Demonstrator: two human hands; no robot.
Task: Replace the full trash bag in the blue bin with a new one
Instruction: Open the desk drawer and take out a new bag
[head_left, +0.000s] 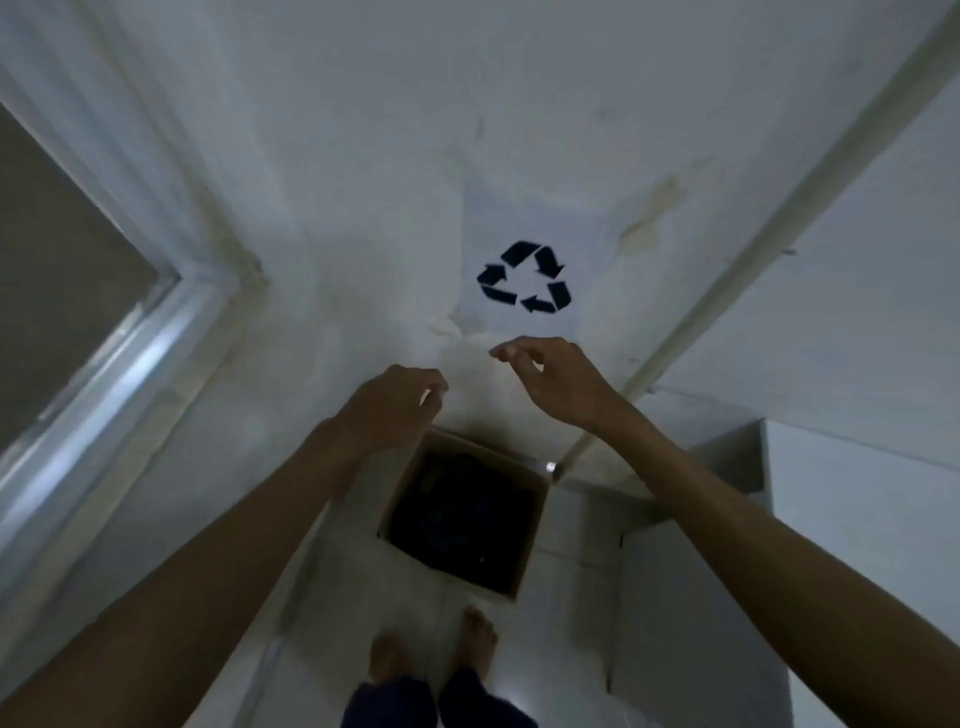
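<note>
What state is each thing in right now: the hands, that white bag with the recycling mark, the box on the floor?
White bag: held up in front of the wall, partly spread, recycling symbol facing the camera.
Left hand: raised, fingers curled at the bag's lower edge; grip unclear.
Right hand: raised, fingers curled at the bag's lower edge; grip unclear.
Cardboard box: open-topped, on the floor, dark inside.

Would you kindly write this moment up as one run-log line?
left hand: pinching white bag | right hand: pinching white bag | white bag: held up, recycling symbol showing | cardboard box: on floor below
</note>
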